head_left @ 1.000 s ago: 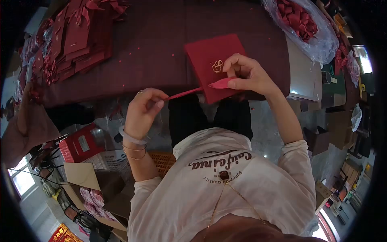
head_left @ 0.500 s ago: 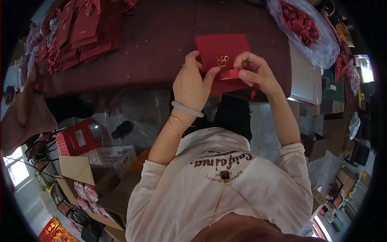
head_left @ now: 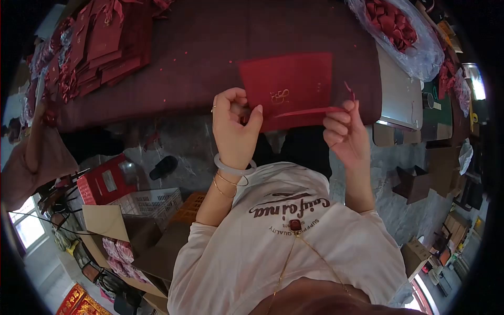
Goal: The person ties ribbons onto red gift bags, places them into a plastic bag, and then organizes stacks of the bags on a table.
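My left hand [head_left: 236, 128] is closed on the left edge of a flat red paper bag [head_left: 310, 79] with gold lettering, its thumb across the front. The bag is held up over the table's near edge, tilted slightly. To its right, my right hand [head_left: 346, 131] pinches a narrow red ribbon [head_left: 312, 111] between thumb and forefinger. That ribbon stretches taut leftward across the lower front of the bag, and a short end sticks up above my fingertips.
The dark red tablecloth [head_left: 205, 31] carries a stack of red paper bags [head_left: 107, 39] at left and a clear plastic bag [head_left: 428, 60] of red ribbon pieces at right. A co-worker's sleeve [head_left: 50, 163] shows at far left. Crates [head_left: 152, 202] and boxes stand on the floor.
My right hand has moved right and slightly down, drawing the ribbon out from the bag's front. The bag has turned and shifted left with my left hand.
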{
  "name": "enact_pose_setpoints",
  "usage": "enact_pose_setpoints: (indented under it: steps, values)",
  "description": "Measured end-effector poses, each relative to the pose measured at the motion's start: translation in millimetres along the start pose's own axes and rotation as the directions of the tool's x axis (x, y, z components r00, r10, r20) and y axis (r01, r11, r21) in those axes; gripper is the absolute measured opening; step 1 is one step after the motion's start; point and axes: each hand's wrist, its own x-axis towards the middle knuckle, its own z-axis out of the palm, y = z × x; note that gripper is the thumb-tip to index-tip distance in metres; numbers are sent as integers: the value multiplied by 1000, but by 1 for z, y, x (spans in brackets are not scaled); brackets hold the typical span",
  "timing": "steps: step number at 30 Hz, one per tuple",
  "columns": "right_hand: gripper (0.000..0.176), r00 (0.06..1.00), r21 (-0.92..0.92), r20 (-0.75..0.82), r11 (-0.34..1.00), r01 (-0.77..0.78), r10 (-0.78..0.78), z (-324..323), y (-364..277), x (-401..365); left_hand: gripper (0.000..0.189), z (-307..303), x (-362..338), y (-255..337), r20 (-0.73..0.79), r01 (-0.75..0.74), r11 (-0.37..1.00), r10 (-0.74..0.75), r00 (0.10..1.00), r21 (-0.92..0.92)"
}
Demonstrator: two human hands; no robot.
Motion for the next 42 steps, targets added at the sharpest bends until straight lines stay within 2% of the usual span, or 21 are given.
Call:
enact_pose_setpoints:
  steps: [1,2,3,4,5,6,7,8,10,12,13,14,16,21,23,30,33,35,36,38,42]
  values:
    - [27,947,-250,-295,967,52,-127,28,6,1,37,-1,-1,0,8,55,995,-54,998,-85]
    - [27,946,-247,-296,968,54,-128,46,14,9,37,-1,0,0,9,57,995,-56,998,-82]
    - [25,817,-550,-413,825,129,-403,61,27,20,36,-1,1,-2,65,90,969,-77,995,-231]
    - [25,626,-801,-408,590,104,-664,69,36,29,36,0,2,-3,121,127,919,-88,989,-374]
    - [26,546,-855,-377,508,106,-748,70,38,33,36,1,2,-3,121,127,917,-88,989,-377]
    - [26,544,-857,-376,505,104,-750,66,31,30,36,3,2,-2,155,198,886,-146,977,-419]
    - [26,780,-772,-273,612,171,-563,58,19,25,35,5,1,-1,192,267,849,-199,961,-456]
    - [27,934,-667,-105,721,189,-341,53,11,21,35,6,1,-3,196,268,847,-197,961,-459]
    - [24,913,-656,-179,736,167,-367,53,13,26,32,6,-3,-8,230,318,812,-232,945,-489]
    - [21,914,-940,-187,336,-60,-360,47,12,28,29,5,-7,-9,220,342,814,-267,938,-469]
    - [19,936,-983,-185,59,-176,-299,50,11,34,27,4,-10,-9,209,363,815,-299,931,-451]
    - [19,936,-982,-188,61,-178,-297,47,16,40,27,5,-12,-9,207,364,815,-302,931,-451]
    - [17,946,-888,-4,-435,-153,-324,42,30,55,25,6,-16,-8,163,300,838,-253,954,-455]
    - [9,877,-890,-180,-306,-338,-445,34,35,67,25,9,-18,0,100,225,884,-202,974,-410]
    - [11,942,-894,-95,-388,-222,-321,32,31,69,25,8,-19,0,75,200,894,-185,980,-400]
    - [11,939,-830,-116,-487,-272,-325,36,35,74,27,12,-21,5,64,172,920,-160,985,-353]
    - [13,953,-761,-61,-604,-236,-296,36,38,74,27,16,-26,5,15,135,945,-137,990,-297]
    - [17,940,-390,340,-906,164,23,32,37,74,27,18,-28,4,-17,94,961,-102,995,-260]
    - [17,940,-389,340,-907,164,24,35,37,74,27,18,-28,3,-38,37,980,-45,998,-195]
    - [22,937,-277,284,-918,284,204,44,36,75,27,20,-29,2,-54,-23,991,16,998,-131]
    - [21,952,-353,239,-897,268,190,40,30,79,27,22,-32,4,-85,-7,990,-5,996,-141]
